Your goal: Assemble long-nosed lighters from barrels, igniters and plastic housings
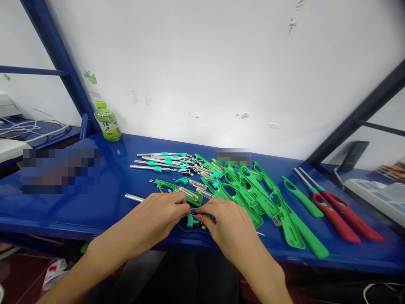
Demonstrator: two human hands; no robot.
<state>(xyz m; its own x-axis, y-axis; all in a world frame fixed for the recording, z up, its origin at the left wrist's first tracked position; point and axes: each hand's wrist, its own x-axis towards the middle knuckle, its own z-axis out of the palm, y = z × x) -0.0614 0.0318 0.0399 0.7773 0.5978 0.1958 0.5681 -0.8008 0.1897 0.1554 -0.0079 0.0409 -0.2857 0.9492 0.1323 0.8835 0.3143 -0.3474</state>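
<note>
Near the table's front edge, my left hand [166, 209] is closed in a pinch on a teal lighter trigger [190, 220]. My right hand [223, 214] meets it from the other side, thumb and index finger pressed together over thin wires. What lies between those right fingertips is too small to make out. A black igniter piece [199, 226] sits beside the trigger, under my right thumb. Behind my left wrist a metal lighter tube [134, 197] pokes out, its other end hidden. Just beyond my hands lies a green lighter half-shell [163, 184] with a clear fuel tank [186, 194] in it.
Several metal tubes with teal clips [158, 162] lie farther back. Green handle shells [249, 190] are heaped to the right, with two red-handled lighters [335, 215] past them. A green tea bottle [107, 122] stands back left. A white wall [202, 76] rises behind the blue table [79, 207].
</note>
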